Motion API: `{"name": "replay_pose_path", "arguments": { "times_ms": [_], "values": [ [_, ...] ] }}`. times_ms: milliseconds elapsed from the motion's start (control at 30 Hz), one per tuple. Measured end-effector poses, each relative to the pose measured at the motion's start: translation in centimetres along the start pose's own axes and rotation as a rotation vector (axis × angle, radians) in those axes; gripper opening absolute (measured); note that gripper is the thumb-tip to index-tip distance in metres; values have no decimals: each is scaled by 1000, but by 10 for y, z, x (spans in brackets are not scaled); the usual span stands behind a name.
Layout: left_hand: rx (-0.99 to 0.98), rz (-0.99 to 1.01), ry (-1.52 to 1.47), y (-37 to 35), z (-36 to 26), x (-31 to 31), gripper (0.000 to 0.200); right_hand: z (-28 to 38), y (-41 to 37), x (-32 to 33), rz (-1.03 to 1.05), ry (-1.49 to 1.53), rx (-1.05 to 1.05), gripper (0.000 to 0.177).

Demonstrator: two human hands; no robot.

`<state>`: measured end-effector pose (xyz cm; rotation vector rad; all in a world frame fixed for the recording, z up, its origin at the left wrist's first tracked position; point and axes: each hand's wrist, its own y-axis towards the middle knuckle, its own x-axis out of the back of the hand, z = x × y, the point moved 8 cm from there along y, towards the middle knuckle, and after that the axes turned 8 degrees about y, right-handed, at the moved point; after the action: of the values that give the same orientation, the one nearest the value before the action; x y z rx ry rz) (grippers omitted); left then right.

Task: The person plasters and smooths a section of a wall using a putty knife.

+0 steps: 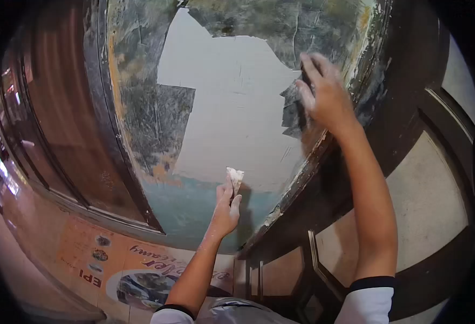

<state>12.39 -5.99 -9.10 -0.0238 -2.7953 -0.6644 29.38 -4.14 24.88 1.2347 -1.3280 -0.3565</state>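
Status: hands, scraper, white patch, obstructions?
Left hand gripping smeared scraper, near white patch's lower edge. Right hand open by patch's right side, contact unclear. Nothing visibly blocking scraper.

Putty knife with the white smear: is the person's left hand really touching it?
Touching. The head view shows the left hand gripping the putty knife, its white-smeared end sticking out from between thumb and fingers.
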Motion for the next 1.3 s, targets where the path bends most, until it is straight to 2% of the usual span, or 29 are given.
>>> {"name": "replay_pose_path", "arguments": {
  "times_ms": [33, 100, 133, 333, 400, 567, 633, 667, 867, 900, 933, 967, 1033, 1300],
  "values": [
    [10, -12, 0, 1, 3, -2, 71, -12, 11, 3, 5, 11, 9, 55],
    [-183, -184, 134, 1, -12, 2, 68, -8, 26, 15, -179, -372, 309, 59],
    [-179, -202, 138, 7, -12, 1, 68, -12, 39, 7, -187, -360, 322, 59],
    [-124, -281, 205, 21, -14, -7, 57, -31, 39, -15, -263, -312, 286, 63],
    [-174, -356, 229, 19, -13, -10, 53, -32, 35, -16, -261, -266, 301, 65],
    [-227, -361, 250, 36, -24, -24, 57, -26, 32, -12, -269, -248, 328, 64],
    [50, -175, 279, 46, -22, -30, 58, -27, 31, -12, -263, -247, 335, 63],
    [-29, -259, 277, 48, -22, -32, 57, -27, 31, -13, -281, -248, 338, 63],
    [-69, -265, 341, 52, -17, -66, 57, -25, 31, -13, -318, -243, 359, 61],
    [-96, -232, 364, 53, -18, -75, 58, -23, 31, -9, -318, -242, 349, 61],
    [-192, -305, 387, 52, -23, -78, 59, -19, 32, -8, -276, -269, 317, 65],
    [-191, -293, 385, 52, -19, -84, 59, -18, 32, -10, -232, -297, 286, 70],
    [-128, -185, 381, 56, -14, -96, 59, -18, 31, -10, -240, -292, 273, 69],
    [-242, -288, 482, 74, -23, -106, 60, -18, 33, -7, -246, -257, 271, 63]
  ]
}}
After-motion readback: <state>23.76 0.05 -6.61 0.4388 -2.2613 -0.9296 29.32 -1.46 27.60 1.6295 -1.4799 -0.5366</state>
